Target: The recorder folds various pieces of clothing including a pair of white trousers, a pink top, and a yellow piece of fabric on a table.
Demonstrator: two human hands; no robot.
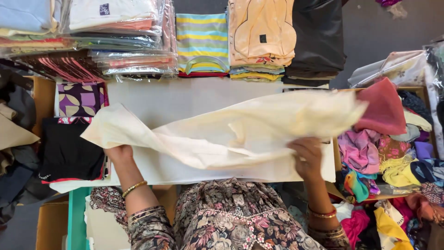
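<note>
Both hands, left hand [119,153] and right hand [306,156], raised, gripping cream cloth [231,132]

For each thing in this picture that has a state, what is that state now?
Cream cloth: unfolded, lifted, held at both ends.
Left hand: closed on the cloth's left end.
Right hand: gripping the cloth's lower edge.
Striped shirt: folded, stacked.
Peach garment: folded, on a pile.
Packaged garments: wrapped in clear plastic, stacked.
Coloured clothes: loose, unfolded heap.
Black garment: folded flat.
</note>
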